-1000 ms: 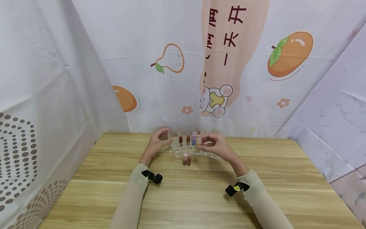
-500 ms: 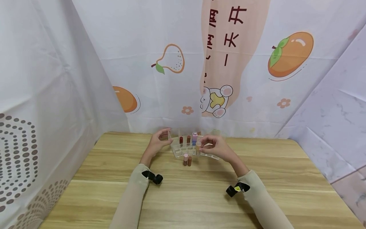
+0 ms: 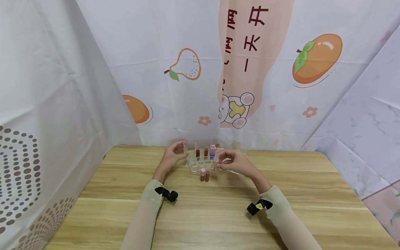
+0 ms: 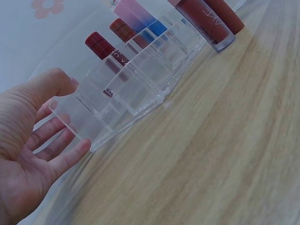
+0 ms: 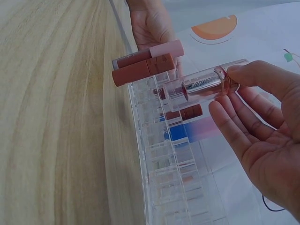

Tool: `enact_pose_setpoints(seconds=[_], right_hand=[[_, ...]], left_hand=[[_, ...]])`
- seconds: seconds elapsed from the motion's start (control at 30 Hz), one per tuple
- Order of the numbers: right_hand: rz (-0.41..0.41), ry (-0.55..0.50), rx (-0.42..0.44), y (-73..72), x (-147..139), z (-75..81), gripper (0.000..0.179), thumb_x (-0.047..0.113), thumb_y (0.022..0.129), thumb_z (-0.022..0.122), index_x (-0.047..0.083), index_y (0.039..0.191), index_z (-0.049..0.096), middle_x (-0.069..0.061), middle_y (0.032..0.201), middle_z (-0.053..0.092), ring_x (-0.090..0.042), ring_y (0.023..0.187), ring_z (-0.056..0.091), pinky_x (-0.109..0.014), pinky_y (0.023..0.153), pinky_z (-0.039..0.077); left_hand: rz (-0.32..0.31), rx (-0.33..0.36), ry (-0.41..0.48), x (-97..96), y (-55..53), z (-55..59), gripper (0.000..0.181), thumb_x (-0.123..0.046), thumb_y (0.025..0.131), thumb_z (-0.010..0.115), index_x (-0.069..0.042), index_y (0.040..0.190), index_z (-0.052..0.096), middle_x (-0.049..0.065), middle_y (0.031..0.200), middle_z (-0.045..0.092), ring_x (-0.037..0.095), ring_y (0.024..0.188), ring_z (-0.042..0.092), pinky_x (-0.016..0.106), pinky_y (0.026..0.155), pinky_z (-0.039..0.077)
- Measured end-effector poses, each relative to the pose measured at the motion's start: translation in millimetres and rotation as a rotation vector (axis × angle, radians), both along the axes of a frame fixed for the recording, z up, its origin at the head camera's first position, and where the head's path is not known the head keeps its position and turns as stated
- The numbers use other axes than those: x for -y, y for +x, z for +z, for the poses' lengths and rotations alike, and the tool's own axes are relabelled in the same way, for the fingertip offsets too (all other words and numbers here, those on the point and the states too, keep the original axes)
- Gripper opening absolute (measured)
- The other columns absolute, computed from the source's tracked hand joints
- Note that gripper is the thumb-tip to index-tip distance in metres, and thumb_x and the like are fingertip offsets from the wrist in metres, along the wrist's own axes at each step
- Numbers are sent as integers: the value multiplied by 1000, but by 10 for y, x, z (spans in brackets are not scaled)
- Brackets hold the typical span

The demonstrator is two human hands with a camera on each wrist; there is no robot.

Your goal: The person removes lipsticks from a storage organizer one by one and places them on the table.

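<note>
A clear stepped lipstick organizer [image 3: 200,164] stands at the back of the table. My left hand [image 3: 173,156] holds its left end; in the left wrist view the thumb rests at the upper edge and the little finger touches the lower corner. My right hand [image 3: 235,162] pinches a lipstick [image 5: 206,84] with a clear case and shiny metallic core by its end, over the organizer's front row. A dark red tube [image 4: 100,45], a brown tube [image 5: 190,112] and a pink-and-blue tube [image 3: 213,150] stand in the organizer.
Before the organizer stand a pink-capped lip gloss tube [image 3: 202,174] and a brown tube [image 3: 207,176], side by side. The wooden table [image 3: 203,215] meets a printed curtain [image 3: 175,104] behind the organizer. Both forearms wear wrist cameras.
My right hand has lowered the lipstick slightly and shifted it a little left along the organizer's front. The left hand and the organizer stay where they were.
</note>
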State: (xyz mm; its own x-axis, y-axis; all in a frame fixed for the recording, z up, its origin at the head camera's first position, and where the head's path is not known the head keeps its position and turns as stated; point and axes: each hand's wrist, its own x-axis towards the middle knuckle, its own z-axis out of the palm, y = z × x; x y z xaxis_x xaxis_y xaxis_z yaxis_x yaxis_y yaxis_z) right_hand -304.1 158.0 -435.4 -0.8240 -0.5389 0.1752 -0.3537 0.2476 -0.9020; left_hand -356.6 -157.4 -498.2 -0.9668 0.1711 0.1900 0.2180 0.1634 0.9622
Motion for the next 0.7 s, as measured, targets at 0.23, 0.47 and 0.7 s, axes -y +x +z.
enact_pose_setpoints(seconds=[0.23,0.47,0.7], right_hand=[[8,6,0,-9,6,-3,23,0,87,77,-1,109,70,-17,103,73,-14,93,71,-23,76,60],[17,1,-6,-20,5,-13,24,0,87,77,-1,109,70,-18,104,73,-18,94,71,-23,76,60],[17,3,-2,-20,5,-28,24,1,87,77,-1,110,70,-18,103,73,-16,93,71,-24,76,60]], left_hand=[[2,0,2,1,0,4,55,-7,90,77,-10,142,59,17,140,60,36,133,54,53,108,49],[5,-1,9,-10,1,12,56,-7,89,78,-9,142,59,18,140,60,37,132,55,51,107,49],[1,-8,3,1,1,0,56,-7,89,78,-9,142,59,18,141,60,36,132,54,54,108,49]])
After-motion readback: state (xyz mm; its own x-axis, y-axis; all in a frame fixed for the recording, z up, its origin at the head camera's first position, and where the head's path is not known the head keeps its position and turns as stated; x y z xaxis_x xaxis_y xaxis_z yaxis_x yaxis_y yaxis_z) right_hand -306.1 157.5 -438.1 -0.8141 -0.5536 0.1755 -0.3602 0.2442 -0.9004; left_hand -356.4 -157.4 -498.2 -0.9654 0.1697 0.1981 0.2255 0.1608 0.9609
